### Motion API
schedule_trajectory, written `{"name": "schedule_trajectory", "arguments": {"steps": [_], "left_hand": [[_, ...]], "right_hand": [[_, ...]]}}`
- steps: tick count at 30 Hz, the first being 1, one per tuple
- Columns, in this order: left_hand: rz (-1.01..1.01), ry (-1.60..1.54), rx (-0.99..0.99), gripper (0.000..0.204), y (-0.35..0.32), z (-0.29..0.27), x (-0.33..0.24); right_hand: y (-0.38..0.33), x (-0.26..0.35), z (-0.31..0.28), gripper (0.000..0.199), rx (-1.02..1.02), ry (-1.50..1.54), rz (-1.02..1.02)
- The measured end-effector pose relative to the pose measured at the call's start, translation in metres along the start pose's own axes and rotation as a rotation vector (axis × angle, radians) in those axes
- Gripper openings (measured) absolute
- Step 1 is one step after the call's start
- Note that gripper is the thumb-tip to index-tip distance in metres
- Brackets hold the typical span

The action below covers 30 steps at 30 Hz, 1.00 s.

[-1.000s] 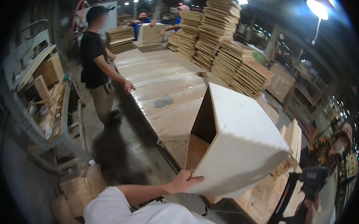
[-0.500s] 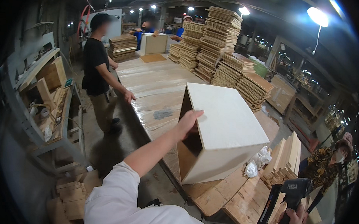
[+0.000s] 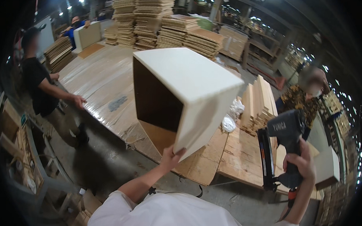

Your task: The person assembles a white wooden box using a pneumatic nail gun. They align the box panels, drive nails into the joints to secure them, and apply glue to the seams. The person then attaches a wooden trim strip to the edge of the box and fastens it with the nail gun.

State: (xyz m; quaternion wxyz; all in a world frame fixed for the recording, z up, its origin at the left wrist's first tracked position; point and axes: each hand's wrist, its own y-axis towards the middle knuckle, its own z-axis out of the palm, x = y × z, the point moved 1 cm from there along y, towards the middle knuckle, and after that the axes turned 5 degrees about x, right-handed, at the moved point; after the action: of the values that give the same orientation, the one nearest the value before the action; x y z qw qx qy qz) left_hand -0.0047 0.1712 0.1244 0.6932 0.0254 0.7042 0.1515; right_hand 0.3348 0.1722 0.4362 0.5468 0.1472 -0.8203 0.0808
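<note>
A white open-fronted wooden box [image 3: 190,73] stands at a slant on the near part of the worktable [image 3: 110,76], its dark hollow side facing left. My left hand [image 3: 172,157] grips the lower near edge of the box's wall, the fingers partly hidden behind the panel. Off to the right, my right hand [image 3: 303,161] is wrapped round the handle of a black nail gun [image 3: 286,128], held up apart from the box. A hose fitting with an orange part hangs from the gun's handle by my wrist.
Tall stacks of wooden panels [image 3: 152,20] line the table's far side. Light wooden strips [image 3: 259,101] and crumpled white plastic [image 3: 232,115] lie right of the box. A person in black [image 3: 40,84] stands at the left edge; another in a patterned top [image 3: 305,93] is at the right.
My left hand has moved from the box's top edge to its lower near edge, and the box has turned. The nail gun has come up further into view. My view has swung right.
</note>
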Motion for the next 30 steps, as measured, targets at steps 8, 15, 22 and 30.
{"name": "schedule_trajectory", "arguments": {"steps": [8, 15, 22, 30], "left_hand": [[-0.034, -0.335, -0.112, 0.031, 0.086, -0.047, -0.170], [-0.282, -0.490, -0.069, 0.034, 0.137, -0.117, -0.104], [-0.244, -0.529, -0.041, 0.034, 0.142, -0.110, -0.093], [-0.212, -0.524, -0.065, 0.036, 0.139, -0.104, -0.102]], "right_hand": [[0.017, 0.056, -0.011, 0.051, 0.099, 0.015, 0.012], [0.044, 0.089, 0.013, 0.034, 0.286, -0.005, 0.131], [0.077, 0.078, 0.021, 0.029, 0.297, -0.042, 0.235], [0.103, 0.070, 0.031, 0.031, 0.393, -0.025, 0.304]]}}
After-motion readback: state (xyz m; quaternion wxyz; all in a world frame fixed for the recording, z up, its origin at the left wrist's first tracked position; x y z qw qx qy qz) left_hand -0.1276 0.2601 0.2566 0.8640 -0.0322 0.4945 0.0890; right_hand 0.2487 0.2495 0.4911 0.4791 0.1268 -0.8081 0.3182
